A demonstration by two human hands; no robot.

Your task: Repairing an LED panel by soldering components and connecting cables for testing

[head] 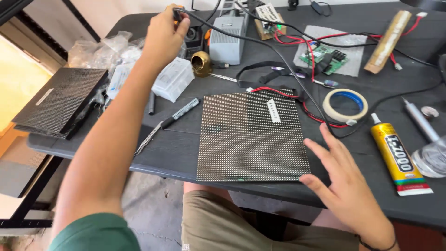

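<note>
Head view: a square dotted panel lies flat at the near edge of the dark desk. The right hand steadies its corner, fingers spread apart. The left hand reaches far back, fingers clamped on a black cable. That cable seemingly needs bringing to the panel.

Bare dark tabletop is left open beside the square dotted grey LED panel. Passage on the panel's far side is blocked by a black cable, red wires and a cream tape roll.
</note>
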